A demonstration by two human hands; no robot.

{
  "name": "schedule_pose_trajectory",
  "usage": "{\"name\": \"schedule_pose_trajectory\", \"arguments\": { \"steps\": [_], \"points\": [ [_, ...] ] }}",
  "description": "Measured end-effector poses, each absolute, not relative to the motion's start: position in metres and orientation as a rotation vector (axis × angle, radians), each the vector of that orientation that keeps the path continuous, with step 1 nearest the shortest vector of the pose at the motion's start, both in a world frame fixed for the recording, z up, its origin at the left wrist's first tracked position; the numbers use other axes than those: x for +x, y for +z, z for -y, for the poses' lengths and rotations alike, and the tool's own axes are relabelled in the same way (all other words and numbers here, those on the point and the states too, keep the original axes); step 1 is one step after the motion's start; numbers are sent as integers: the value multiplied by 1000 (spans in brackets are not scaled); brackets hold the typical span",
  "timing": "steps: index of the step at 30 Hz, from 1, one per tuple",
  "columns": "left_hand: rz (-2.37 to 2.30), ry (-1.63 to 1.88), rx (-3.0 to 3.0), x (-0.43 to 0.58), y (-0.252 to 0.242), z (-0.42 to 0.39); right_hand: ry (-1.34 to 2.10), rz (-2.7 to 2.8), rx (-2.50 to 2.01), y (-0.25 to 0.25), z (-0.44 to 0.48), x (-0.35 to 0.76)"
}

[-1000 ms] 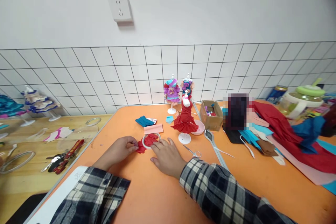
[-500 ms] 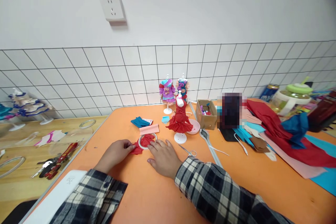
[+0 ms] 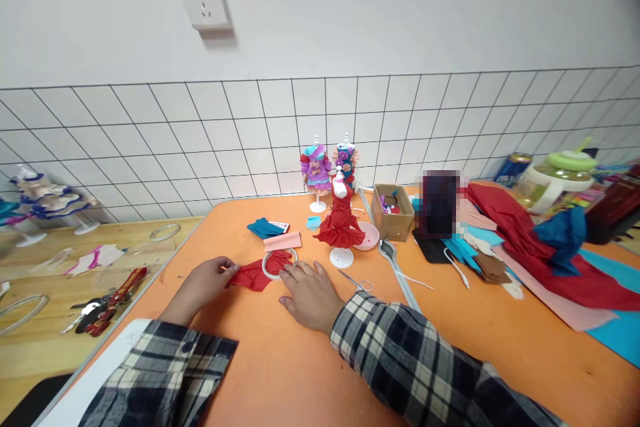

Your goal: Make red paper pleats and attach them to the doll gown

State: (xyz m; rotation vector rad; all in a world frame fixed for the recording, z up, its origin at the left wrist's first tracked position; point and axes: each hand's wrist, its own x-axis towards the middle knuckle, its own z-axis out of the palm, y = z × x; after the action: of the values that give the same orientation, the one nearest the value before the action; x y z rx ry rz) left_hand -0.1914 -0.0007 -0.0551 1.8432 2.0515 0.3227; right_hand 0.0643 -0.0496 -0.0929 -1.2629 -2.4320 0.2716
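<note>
A strip of crinkled red crepe paper (image 3: 250, 275) lies on the orange table, its left end pinched in my left hand (image 3: 213, 280). A whitish ring (image 3: 267, 269), perhaps a roll of tape, rests on the paper's right part, and more red shows inside it. My right hand (image 3: 313, 293) lies flat with fingers stretched out, its fingertips touching the ring's right side. Beyond it stands a small white dress form (image 3: 341, 258) wearing a red crepe paper dress (image 3: 341, 223). A pair of small scissors (image 3: 356, 280) lies right of my right hand.
Behind the ring lie a pink paper strip (image 3: 283, 241) and folded dark-blue paper (image 3: 265, 228). A cardboard box (image 3: 393, 223), a pink dish (image 3: 369, 236) and piled coloured paper (image 3: 525, 240) stand or lie to the right. Keys (image 3: 90, 313) rest on the wooden table at left.
My left hand has moved left, drawing the red paper out into a longer strip from under the ring. My right hand stays at the ring. The view has shifted slightly.
</note>
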Motion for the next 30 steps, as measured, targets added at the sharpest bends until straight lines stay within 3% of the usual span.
{"name": "schedule_pose_trajectory", "arguments": {
  "steps": [11,17,20,24,30],
  "points": [
    [-2068,589,1773,-202,-49,2,255,2428,-1253,-100,49,64],
    [-1621,955,1638,-166,-42,13,255,2365,-1248,-77,57,68],
    [-1424,923,1714,-142,-42,24,505,2109,-1292,-58,68,79],
    [-1089,796,1782,-107,-53,41,1205,1624,-1273,-66,77,99],
    [-934,809,1712,-67,-79,60,1377,1280,-1172,-100,70,134]
  ]
}}
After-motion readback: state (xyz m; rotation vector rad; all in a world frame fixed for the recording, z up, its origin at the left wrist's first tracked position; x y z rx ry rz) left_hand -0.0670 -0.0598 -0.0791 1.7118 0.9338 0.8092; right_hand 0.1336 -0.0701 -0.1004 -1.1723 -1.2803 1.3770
